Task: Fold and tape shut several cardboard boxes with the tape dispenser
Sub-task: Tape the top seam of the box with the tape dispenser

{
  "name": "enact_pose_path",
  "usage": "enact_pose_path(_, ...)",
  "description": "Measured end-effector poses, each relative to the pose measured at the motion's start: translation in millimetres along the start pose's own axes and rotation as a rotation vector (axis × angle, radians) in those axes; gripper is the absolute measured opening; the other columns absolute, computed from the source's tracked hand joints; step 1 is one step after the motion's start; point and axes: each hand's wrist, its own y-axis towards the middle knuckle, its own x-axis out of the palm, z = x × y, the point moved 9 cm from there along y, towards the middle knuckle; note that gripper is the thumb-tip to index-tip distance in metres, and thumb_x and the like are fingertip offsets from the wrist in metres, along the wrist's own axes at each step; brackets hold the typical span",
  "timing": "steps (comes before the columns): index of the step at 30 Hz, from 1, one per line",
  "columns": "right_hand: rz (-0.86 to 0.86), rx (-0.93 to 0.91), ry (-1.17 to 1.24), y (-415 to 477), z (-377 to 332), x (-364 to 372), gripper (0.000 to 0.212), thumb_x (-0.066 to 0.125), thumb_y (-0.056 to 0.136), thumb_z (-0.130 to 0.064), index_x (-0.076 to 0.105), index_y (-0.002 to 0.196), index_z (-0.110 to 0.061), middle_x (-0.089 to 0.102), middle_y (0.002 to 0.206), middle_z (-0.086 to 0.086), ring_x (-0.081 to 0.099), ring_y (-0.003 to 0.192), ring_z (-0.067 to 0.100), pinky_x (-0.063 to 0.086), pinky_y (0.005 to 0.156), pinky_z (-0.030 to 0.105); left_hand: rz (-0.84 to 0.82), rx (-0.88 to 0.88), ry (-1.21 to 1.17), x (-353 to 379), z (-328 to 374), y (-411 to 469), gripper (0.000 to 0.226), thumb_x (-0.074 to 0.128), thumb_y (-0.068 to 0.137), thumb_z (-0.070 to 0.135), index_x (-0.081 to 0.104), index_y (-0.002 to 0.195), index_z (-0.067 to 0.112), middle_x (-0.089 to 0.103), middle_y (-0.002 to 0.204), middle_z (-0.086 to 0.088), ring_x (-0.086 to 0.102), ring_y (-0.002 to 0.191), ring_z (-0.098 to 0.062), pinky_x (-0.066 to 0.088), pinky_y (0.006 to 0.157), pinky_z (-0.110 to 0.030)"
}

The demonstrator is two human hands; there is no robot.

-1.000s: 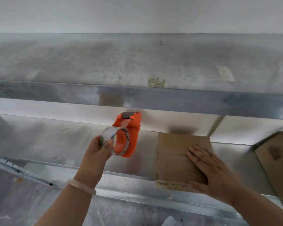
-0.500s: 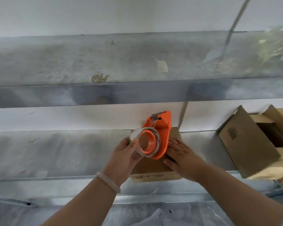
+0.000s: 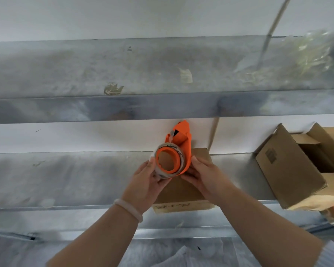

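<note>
Both hands are on the tape dispenser (image 3: pixel 178 151) now, holding it up just above a small cardboard box (image 3: pixel 181 191). The left hand (image 3: pixel 145 182) curls round the near side of the tape roll (image 3: pixel 181 155), thumb on its rim. The right hand (image 3: pixel 202 176) pinches the orange frame from the other side, thumb upright against its edge. The cutter end points up and away from the person, and a short tail of tape hangs at the mouth.

The small box sits at the front edge of the metal desk (image 3: pixel 66 180), flaps folded down flat, with some handwriting on its near face. Is there tape on its top seam? I cannot tell, as the hands and dispenser cover most of it. My read: this one is folded and waiting for its strip, so the dispenser has to come down onto the top.

Off to the right, well apart, a larger box (image 3: pixel 289 170) stands with its flaps up and its inside showing. That one needs both folding and taping. So the job looks early on, with one box ready for tape and at least one more untouched. A pale bracelet (image 3: pixel 128 209) rides on the left wrist.
</note>
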Motion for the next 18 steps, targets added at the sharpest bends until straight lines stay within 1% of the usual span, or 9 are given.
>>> enact_pose_path(2,-0.019,0.002,0.089,0,1,2,0.034,0.047,0.101,-0.028,0.060,0.126,-0.008,0.070,0.119,0.010,0.062,0.118,0.023,0.049,0.102,0.042,-0.004,-0.012,-0.030,1,-4,0,0.043,0.040,0.102,0.027,0.051,0.134,0.001,0.059,0.132,-0.020,0.057,0.123,-0.031,0.048,0.101,-0.046)
enact_pose_path(5,-0.071,0.012,0.065,3,2,7,0.052,0.056,0.089,-0.042,0.058,0.130,-0.011,0.068,0.122,0.007,0.060,0.120,0.021,0.047,0.104,0.041,-0.014,-0.024,-0.066,1,-8,1,0.046,0.045,0.099,0.029,0.050,0.136,0.002,0.058,0.134,-0.019,0.055,0.125,-0.032,0.047,0.102,-0.047)
enact_pose_path(6,-0.078,0.029,0.037,4,4,8,0.056,0.055,0.086,-0.049,0.059,0.130,-0.014,0.068,0.122,0.006,0.060,0.120,0.020,0.047,0.104,0.040,-0.020,-0.023,-0.071,1,-8,1,0.048,0.047,0.097,0.030,0.050,0.136,0.002,0.057,0.134,-0.019,0.055,0.125,-0.032,0.046,0.102,-0.048)
enact_pose_path(8,-0.086,0.063,0.015,6,8,8,0.055,0.043,0.092,-0.056,0.061,0.128,-0.018,0.069,0.121,0.004,0.061,0.118,0.021,0.048,0.102,0.039,-0.031,-0.017,-0.070,3,-8,2,0.052,0.050,0.093,0.032,0.050,0.136,0.003,0.057,0.134,-0.019,0.055,0.126,-0.032,0.043,0.105,-0.051)
enact_pose_path(10,-0.087,0.081,0.065,6,9,8,0.048,0.038,0.101,-0.046,0.062,0.127,-0.015,0.069,0.120,0.007,0.061,0.118,0.024,0.049,0.101,0.039,-0.040,-0.014,-0.073,6,-9,2,0.052,0.049,0.092,0.034,0.051,0.135,0.004,0.057,0.134,-0.019,0.054,0.126,-0.033,0.038,0.109,-0.053)
enact_pose_path(12,-0.102,0.089,0.168,5,10,7,0.041,0.042,0.102,-0.036,0.060,0.126,-0.008,0.069,0.119,0.012,0.063,0.115,0.026,0.052,0.097,0.039,-0.056,-0.025,-0.098,10,-13,1,0.050,0.047,0.095,0.035,0.052,0.135,0.004,0.057,0.135,-0.020,0.052,0.127,-0.034,0.035,0.111,-0.054)
enact_pose_path(13,-0.121,0.101,0.229,4,10,9,0.041,0.044,0.101,-0.034,0.060,0.126,-0.006,0.069,0.119,0.013,0.065,0.114,0.026,0.053,0.094,0.038,-0.070,-0.038,-0.119,13,-15,0,0.049,0.044,0.098,0.035,0.052,0.135,0.005,0.056,0.135,-0.020,0.052,0.128,-0.035,0.036,0.110,-0.053)
enact_pose_path(16,-0.176,0.159,0.355,0,15,11,0.049,0.052,0.092,-0.039,0.059,0.128,-0.007,0.066,0.124,0.015,0.064,0.115,0.026,0.055,0.091,0.037,-0.098,-0.080,-0.169,21,-21,-1,0.046,0.036,0.103,0.036,0.054,0.132,0.005,0.059,0.133,-0.019,0.055,0.125,-0.034,0.045,0.103,-0.049)
enact_pose_path(18,-0.201,0.159,0.404,0,15,10,0.054,0.056,0.089,-0.038,0.056,0.132,-0.005,0.064,0.128,0.017,0.062,0.118,0.029,0.056,0.092,0.038,-0.079,-0.102,-0.167,22,-23,-1,0.047,0.035,0.104,0.036,0.055,0.131,0.004,0.060,0.131,-0.020,0.057,0.122,-0.033,0.048,0.099,-0.046)
